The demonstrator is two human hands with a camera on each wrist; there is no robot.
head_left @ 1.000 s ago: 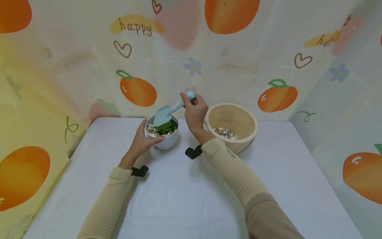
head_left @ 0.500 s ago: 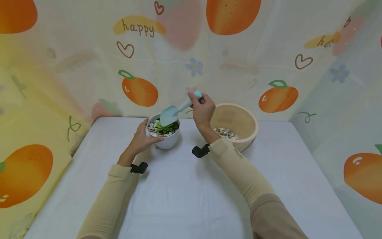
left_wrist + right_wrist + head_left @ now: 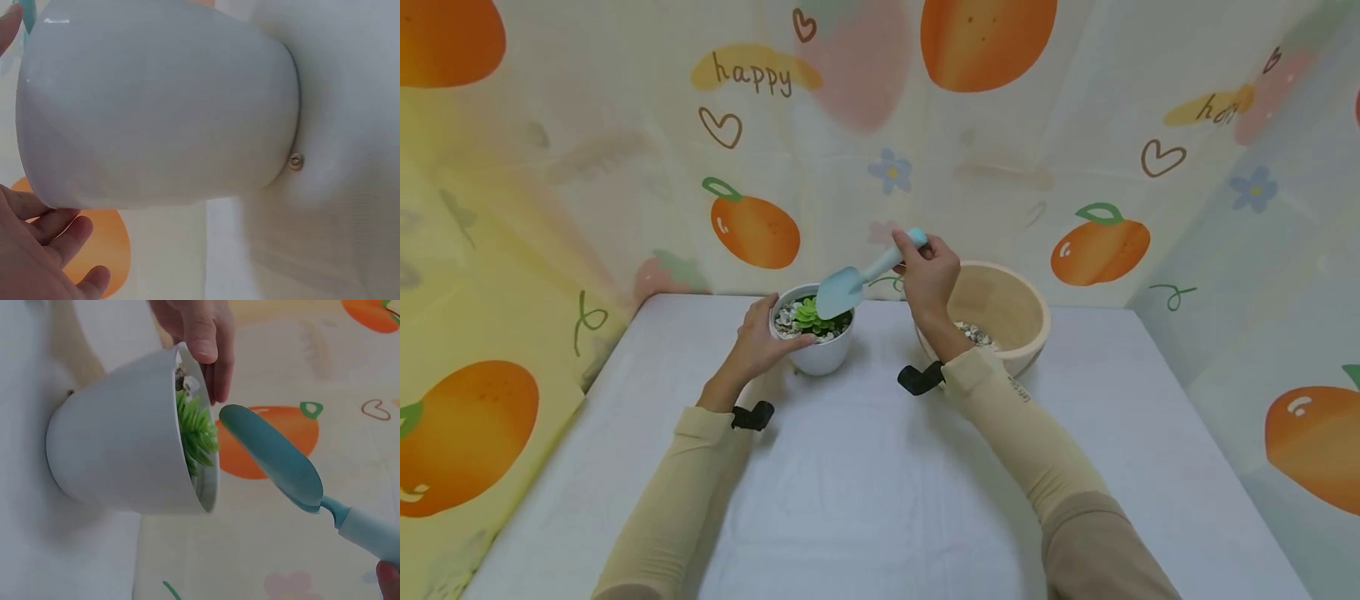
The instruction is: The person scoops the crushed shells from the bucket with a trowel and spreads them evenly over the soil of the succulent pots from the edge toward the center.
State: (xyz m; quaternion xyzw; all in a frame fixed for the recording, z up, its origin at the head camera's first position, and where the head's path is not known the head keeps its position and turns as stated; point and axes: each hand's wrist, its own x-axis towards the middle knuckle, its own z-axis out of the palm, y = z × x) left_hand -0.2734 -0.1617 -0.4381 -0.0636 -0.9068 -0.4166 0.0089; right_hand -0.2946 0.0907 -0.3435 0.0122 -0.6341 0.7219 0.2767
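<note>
In the head view, a white flowerpot (image 3: 822,358) stands upright on the table, holding a green succulent (image 3: 808,317) among pale pebbles. My left hand (image 3: 756,343) grips this pot at its left side, thumb at the near rim and fingers at the far left. A light blue trowel (image 3: 841,293) is tilted over the pot, its handle held by my right hand (image 3: 931,279). In the right wrist view the trowel's blade (image 3: 275,459) is apart from the succulent, and no stones show on the blade's visible side.
A beige planter (image 3: 1003,287) stands just right of the pot, with small mixed stones (image 3: 977,335) at its bottom, partly behind my right hand. One small stone (image 3: 295,162) lies beside the pot's base. A patterned curtain (image 3: 970,183) hangs behind the white-covered table (image 3: 850,483).
My right hand and the trowel have moved to the right, uncovering more of the succulent and covering more of the planter. My left hand stays on the pot.
</note>
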